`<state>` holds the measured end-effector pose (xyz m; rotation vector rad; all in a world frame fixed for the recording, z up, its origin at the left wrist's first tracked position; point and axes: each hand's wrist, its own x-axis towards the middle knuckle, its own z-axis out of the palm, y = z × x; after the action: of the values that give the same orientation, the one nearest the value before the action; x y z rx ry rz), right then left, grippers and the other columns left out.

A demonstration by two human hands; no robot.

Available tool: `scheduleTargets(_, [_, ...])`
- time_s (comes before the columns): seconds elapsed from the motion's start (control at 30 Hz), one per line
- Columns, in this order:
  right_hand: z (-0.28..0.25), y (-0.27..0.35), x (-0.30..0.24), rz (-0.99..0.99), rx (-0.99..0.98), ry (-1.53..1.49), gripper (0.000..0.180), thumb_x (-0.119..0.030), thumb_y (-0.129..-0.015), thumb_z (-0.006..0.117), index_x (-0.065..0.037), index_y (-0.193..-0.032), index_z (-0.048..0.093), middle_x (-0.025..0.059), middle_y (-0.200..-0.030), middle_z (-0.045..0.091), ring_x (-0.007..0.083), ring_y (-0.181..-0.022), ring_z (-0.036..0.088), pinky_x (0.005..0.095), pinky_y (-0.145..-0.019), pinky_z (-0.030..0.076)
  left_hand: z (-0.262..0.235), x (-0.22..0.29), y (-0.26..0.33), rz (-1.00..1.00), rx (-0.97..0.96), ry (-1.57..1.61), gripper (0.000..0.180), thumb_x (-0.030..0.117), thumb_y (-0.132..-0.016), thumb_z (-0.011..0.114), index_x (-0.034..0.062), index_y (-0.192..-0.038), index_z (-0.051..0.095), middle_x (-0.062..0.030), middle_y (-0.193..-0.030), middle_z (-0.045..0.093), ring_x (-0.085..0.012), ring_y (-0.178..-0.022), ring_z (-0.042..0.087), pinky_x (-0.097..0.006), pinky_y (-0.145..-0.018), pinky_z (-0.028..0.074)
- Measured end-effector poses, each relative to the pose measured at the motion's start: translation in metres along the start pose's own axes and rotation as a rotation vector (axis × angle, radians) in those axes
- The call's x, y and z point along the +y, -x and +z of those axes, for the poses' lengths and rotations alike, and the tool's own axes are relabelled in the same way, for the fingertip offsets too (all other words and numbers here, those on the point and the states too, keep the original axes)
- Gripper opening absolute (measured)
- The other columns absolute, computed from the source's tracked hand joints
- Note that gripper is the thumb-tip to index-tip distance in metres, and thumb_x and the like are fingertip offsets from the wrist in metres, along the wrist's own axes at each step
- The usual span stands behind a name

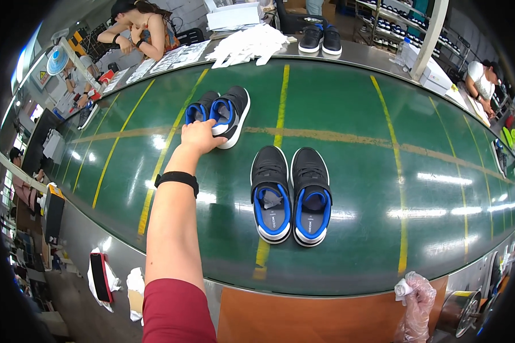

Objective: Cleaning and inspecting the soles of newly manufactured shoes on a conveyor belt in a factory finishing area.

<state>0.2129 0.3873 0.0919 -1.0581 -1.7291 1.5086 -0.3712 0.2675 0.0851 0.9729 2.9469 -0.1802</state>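
Observation:
My left hand [200,137], with a black band at its wrist, reaches far over the green belt and grips a pair of black sneakers by the heels. The right shoe [237,108] of that pair stands tilted; the left shoe [195,110] is partly hidden behind the hand. Both have blue linings and grey paper stuffed inside. Nearer to me, a second pair of black sneakers, a left shoe [270,166] and a right shoe [310,166], rests side by side, toes pointing away. At the lower right, my right hand [419,300] wears a clear plastic glove and is closed on a white wad [403,288].
The green belt [349,257] has yellow cross lines. Along its far edge are a heap of white strips [249,44] and another pair of sneakers [320,39]. A phone [100,277] lies at the near left. A person [149,34] works across the belt; another person [483,86] sits far right.

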Motion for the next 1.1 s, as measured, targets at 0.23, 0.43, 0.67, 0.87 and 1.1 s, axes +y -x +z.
scheduleTargets(0.23, [-0.008, 0.000, -0.003, -0.067, -0.020, 0.002, 0.019, 0.000, -0.085, 0.060, -0.005, -0.102, 0.061, 0.0105, -0.110, 0.058, 0.0148, -0.082, 0.058, 0.0223, -0.057, 0.044, -0.008, -0.050, 0.015, -0.261, 0.240, 1.036, 0.068, 0.037, -0.072, 0.077, -0.0009, -0.123, 0.053, -0.0160, -0.113, 0.063, -0.0269, -0.103, 0.062, -0.037, -0.089, 0.048])
scheduleTargets(0.43, [0.003, 0.003, -0.009, -0.128, 0.079, -0.110, 0.021, 0.008, -0.083, 0.056, -0.004, -0.097, 0.066, 0.0134, -0.105, 0.060, 0.0160, -0.079, 0.059, 0.0229, -0.056, 0.045, -0.094, -0.043, 0.027, -0.524, 0.054, 2.143, 0.032, 0.027, -0.082, 0.069, 0.0085, -0.107, 0.060, -0.0107, -0.102, 0.064, -0.0253, -0.088, 0.062, -0.043, -0.076, 0.051])
scheduleTargets(0.67, [-0.009, 0.003, -0.013, -0.094, 0.053, -0.069, 0.019, 0.004, -0.082, 0.059, -0.005, -0.098, 0.064, 0.0086, -0.105, 0.060, 0.0133, -0.080, 0.057, 0.0223, -0.056, 0.042, -0.089, -0.023, 0.009, -0.730, 0.139, 2.399, 0.041, 0.027, -0.082, 0.065, 0.0064, -0.114, 0.049, -0.0168, -0.105, 0.054, -0.0285, -0.092, 0.056, -0.043, -0.082, 0.046])
scheduleTargets(0.87, [-0.018, -0.003, -0.004, -0.122, 0.079, 0.016, 0.014, 0.000, -0.085, 0.061, -0.006, -0.097, 0.067, 0.0121, -0.103, 0.062, 0.0126, -0.074, 0.056, 0.0217, -0.053, 0.041, -0.075, -0.001, -0.008, -0.344, 0.294, 2.092, 0.066, 0.031, -0.081, 0.069, -0.0028, -0.129, 0.040, -0.0228, -0.115, 0.052, -0.0307, -0.098, 0.058, -0.038, -0.087, 0.048])
scheduleTargets(1.1, [-0.027, -0.006, -0.013, -0.141, 0.072, 0.072, 0.015, -0.002, -0.085, 0.060, -0.004, -0.098, 0.068, 0.0146, -0.107, 0.063, 0.0188, -0.088, 0.061, 0.0264, -0.068, 0.048, -0.062, 0.070, 0.132, 0.314, -0.003, 1.118, 0.049, 0.025, -0.082, 0.070, 0.0033, -0.123, 0.055, -0.0055, -0.097, 0.064, -0.0123, -0.087, 0.059, -0.028, -0.078, 0.048])
